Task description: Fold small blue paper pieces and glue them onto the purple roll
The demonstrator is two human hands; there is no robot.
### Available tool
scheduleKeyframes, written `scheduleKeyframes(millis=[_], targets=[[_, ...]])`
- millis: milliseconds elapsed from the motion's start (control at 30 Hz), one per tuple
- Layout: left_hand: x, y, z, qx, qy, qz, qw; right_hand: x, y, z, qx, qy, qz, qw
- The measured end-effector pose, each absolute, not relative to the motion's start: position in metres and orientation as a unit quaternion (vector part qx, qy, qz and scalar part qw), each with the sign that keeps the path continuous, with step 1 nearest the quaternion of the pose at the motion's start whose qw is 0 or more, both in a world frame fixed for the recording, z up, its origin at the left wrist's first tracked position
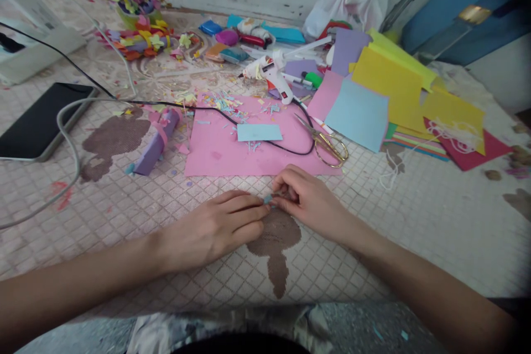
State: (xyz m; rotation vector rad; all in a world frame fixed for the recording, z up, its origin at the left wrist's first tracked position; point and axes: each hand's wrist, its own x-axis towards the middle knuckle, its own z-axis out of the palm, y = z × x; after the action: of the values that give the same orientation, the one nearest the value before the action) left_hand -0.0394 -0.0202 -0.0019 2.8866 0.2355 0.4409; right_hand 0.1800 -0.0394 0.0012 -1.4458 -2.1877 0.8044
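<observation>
Low over the patterned cloth, my left hand and my right hand meet at a small light-blue paper piece. My right thumb and index finger are pinched together at its right end. The fingers of my left hand are closed at its other end, with the thumb hidden beneath. Just beyond, a pink sheet lies flat, bearing a light-blue paper strip, small paper snippets and gold-handled scissors at its right edge.
A white glue gun rests behind the strip, its black cord crossing the pink sheet. Coloured paper sheets pile at the right. To the left are a purple paper roll, a phone, a grey cable and paper flowers.
</observation>
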Motion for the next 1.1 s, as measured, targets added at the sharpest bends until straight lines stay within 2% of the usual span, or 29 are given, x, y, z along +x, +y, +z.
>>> scheduleKeyframes(millis=[167, 267, 367, 500, 733, 1100], targets=[[-0.045, -0.018, -0.002, 0.975, 0.053, 0.181, 0.115, 0.180, -0.038, 0.002, -0.505, -0.792, 0.290, 0.184], [-0.048, -0.019, -0.003, 0.964, 0.051, 0.205, 0.159, 0.182, -0.037, 0.002, -0.498, -0.798, 0.292, 0.174], [-0.044, -0.018, -0.003, 0.921, 0.173, 0.243, 0.249, 0.183, -0.037, 0.001, -0.494, -0.806, 0.281, 0.167], [-0.029, -0.007, 0.004, 0.873, 0.305, 0.190, 0.329, 0.182, -0.038, -0.001, -0.495, -0.816, 0.255, 0.157], [-0.019, 0.017, 0.013, 0.888, 0.217, 0.127, 0.385, 0.185, -0.036, -0.003, -0.482, -0.828, 0.253, 0.136], [-0.020, 0.017, 0.004, 0.882, 0.228, 0.142, 0.386, 0.188, -0.037, 0.002, -0.468, -0.819, 0.288, 0.164]])
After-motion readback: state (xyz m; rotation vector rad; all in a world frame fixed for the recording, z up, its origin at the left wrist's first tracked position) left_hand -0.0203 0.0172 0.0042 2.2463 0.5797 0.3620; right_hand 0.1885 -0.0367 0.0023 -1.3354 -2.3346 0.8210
